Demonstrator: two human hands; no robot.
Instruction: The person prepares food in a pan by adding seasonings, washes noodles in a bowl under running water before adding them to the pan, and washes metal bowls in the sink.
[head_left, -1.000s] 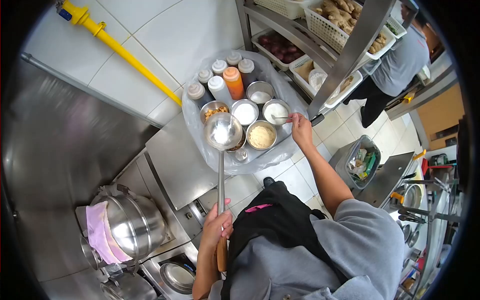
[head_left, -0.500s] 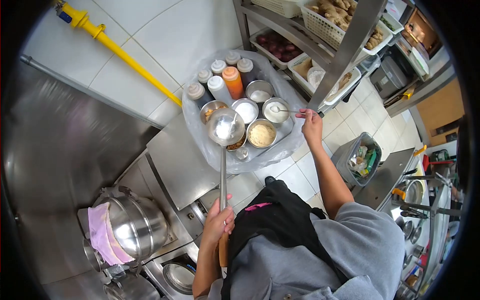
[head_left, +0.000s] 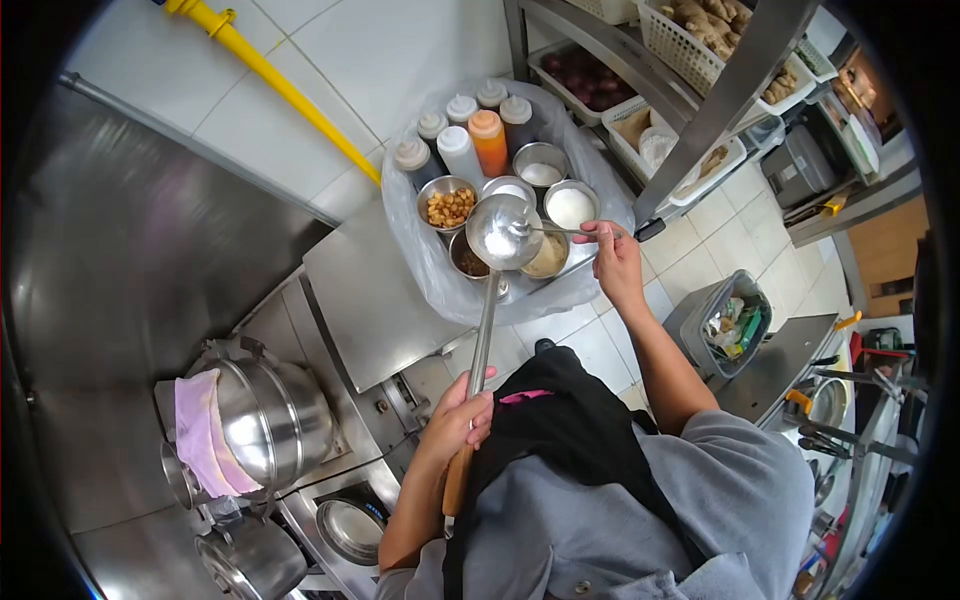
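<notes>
Ladle (head_left: 486,325) in closed left grip (head_left: 460,422)

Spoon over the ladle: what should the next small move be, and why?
Probably tilt the spoon to tip any contents into the ladle: the right hand poises its bowl over the ladle's, while the left hand grips the ladle's handle. Whether the spoon carries anything is unclear.

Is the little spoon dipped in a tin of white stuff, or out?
Out. The little spoon has its tip over the ladle, away from the white stuff.
</notes>
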